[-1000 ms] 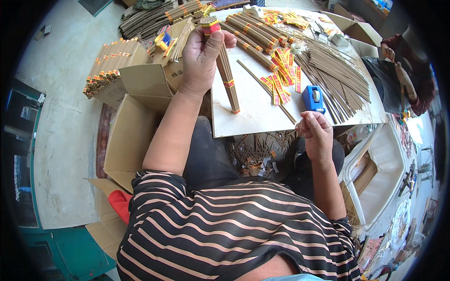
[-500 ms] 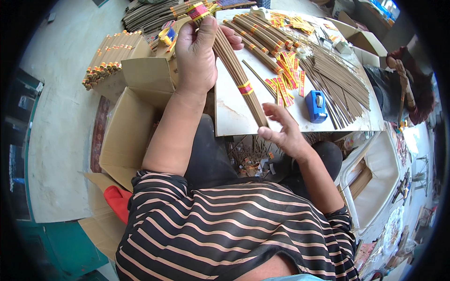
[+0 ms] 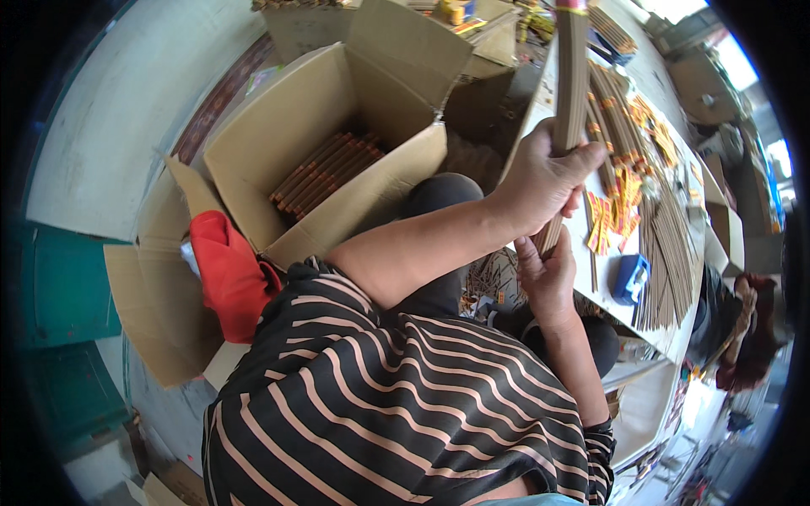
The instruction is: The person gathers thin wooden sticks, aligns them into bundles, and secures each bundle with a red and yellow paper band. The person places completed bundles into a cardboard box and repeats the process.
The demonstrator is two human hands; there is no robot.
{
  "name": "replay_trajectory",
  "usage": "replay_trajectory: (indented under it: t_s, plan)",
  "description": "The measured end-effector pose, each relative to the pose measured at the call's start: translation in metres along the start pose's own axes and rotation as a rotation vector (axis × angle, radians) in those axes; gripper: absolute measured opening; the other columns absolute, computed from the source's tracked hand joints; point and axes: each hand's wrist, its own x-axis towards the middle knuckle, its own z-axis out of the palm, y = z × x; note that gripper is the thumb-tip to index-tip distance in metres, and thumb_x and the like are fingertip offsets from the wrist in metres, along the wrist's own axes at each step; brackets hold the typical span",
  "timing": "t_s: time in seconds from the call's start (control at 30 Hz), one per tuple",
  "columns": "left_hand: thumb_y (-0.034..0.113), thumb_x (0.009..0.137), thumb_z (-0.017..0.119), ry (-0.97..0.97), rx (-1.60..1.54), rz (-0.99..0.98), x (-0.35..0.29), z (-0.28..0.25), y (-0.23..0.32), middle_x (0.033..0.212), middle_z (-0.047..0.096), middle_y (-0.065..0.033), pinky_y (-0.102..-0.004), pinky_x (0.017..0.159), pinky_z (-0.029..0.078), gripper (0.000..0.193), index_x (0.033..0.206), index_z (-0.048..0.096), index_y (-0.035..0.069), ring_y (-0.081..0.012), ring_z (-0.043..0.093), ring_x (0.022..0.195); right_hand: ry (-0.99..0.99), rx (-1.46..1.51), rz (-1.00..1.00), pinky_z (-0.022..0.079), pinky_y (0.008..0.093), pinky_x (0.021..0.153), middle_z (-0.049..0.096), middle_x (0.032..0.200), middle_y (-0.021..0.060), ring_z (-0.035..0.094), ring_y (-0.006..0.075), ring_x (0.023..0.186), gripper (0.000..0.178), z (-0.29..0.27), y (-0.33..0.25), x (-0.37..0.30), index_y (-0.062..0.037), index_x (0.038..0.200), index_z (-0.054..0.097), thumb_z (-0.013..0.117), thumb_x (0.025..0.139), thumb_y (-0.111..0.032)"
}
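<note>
My left hand [image 3: 544, 181] is wrapped round a long bundle of brown incense sticks [image 3: 572, 76], held nearly upright over the table's near edge. A yellow and pink band circles the bundle near the top of the view. Below, the fingers of my right hand [image 3: 553, 282] close on its lower end. To the left stands an open cardboard box [image 3: 371, 198], with several banded bundles [image 3: 325, 177] lying side by side at its bottom. Red and yellow paper labels [image 3: 614, 211] lie on the white table beyond my hands, next to a blue tape dispenser [image 3: 629, 279].
Loose brown sticks [image 3: 666, 261] fan out across the table's right side, with more bundles [image 3: 620, 114] farther back. A red cloth [image 3: 228, 274] hangs over another open carton [image 3: 152, 295] at my left. At the far right is another person's arm [image 3: 736, 325].
The view has swung left, bringing the box's inside into sight. My left hand has moved from the banded upper end to lower down the bundle, which now stands more upright. My right hand has closed on its lower end.
</note>
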Motion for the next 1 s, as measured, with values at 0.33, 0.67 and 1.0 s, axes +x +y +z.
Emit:
replay_trajectory:
  t_s: [0.33,0.67,1.0]
  plan:
    - [0.028,0.086,0.059,0.366,0.731,0.041,0.064,-0.202,0.162,0.064,0.047,-0.0002,-0.0219,0.041,0.038,0.027,0.096,0.046,0.007,-0.009,0.043,0.049,-0.09,0.103,0.113,0.043,0.0301,0.087,0.059,0.101,0.012,0.057,0.018,0.095,0.03,-0.023,0.017,0.023,0.0023,0.115,0.047,0.055,0.089,-0.012]
    - [0.01,0.072,0.061,0.563,1.141,-0.787,0.003,-0.451,0.019,0.073,0.056,-0.0153,-0.0372,0.05,0.045,0.033,0.101,0.05,-0.001,-0.025,0.056,0.06,-0.037,-0.102,0.446,0.044,0.025,0.08,0.062,0.089,0.0089,0.058,0.0136,0.085,0.021,-0.033,0.042,0.0,0.0033,0.102,0.055,0.056,0.089,-0.014]
    - [0.012,0.082,0.051,0.297,1.703,-1.113,-0.044,-0.529,-0.057,0.121,0.051,-0.0202,-0.0389,0.093,0.041,0.037,0.118,0.05,0.004,-0.0327,0.05,0.112,0.005,-0.217,0.532,0.045,0.0248,0.079,0.063,0.086,0.0087,0.058,0.0132,0.083,0.018,-0.031,0.044,0.011,0.0039,0.099,0.056,0.055,0.089,-0.011]
